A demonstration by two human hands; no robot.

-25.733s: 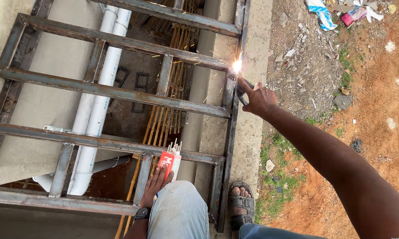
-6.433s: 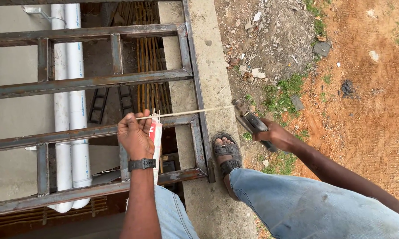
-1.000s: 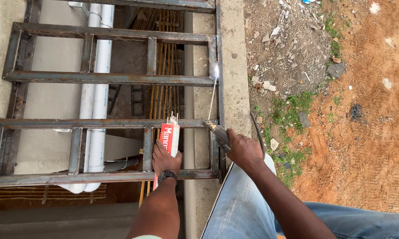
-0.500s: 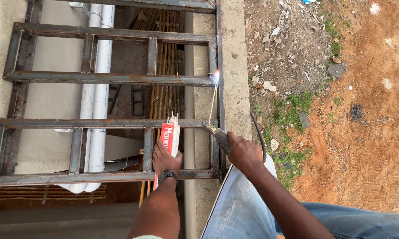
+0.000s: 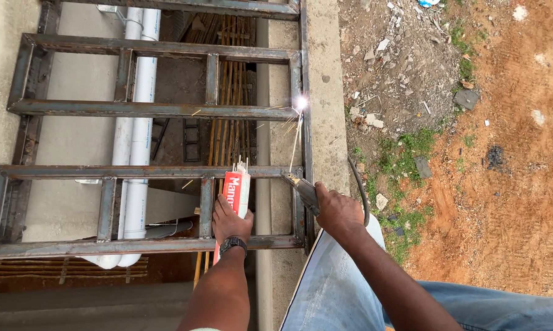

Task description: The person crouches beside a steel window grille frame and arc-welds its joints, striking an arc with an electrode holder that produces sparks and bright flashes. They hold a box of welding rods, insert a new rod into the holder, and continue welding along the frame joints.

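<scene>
1. Steel frame (image 5: pixel 148 110), rusty grey and built of welded bars, lies flat across an opening; a bright spark (image 5: pixel 301 102) burns at its right edge, where a cross bar meets the long side bar beside the concrete ledge (image 5: pixel 325 92).
2. A thin welding rod (image 5: pixel 295 144) runs from the spark down to the electrode holder (image 5: pixel 302 190), which sits just above the lower cross bar.
3. The right hand (image 5: pixel 338 211) has its grip closed round the holder's handle, the arm reaching forward and left from the lower right, over a knee in light jeans (image 5: pixel 338 294).
4. The left hand (image 5: pixel 230 220), with a dark watch (image 5: pixel 232 245) at the wrist, grips a red and white packet of rods (image 5: pixel 233 193) and rests on the frame; bare rod ends stick out of the packet's top.
5. Half a second ago the arc glowed at the same joint; it now looks brighter, with short sparks scattering left. Both hands and the packet have kept their places.
6. A black cable (image 5: pixel 359 190) curves behind the right hand and is lost there.
7. Below the frame, white pipes (image 5: pixel 138 122) and rusty reinforcing rods (image 5: pixel 227 79) show only between the bars. The rod's tip is lost in the glare, and the fingers under the holder cannot be seen.
8. To the right lie rubble, grass and red soil (image 5: pixel 509 184).
</scene>
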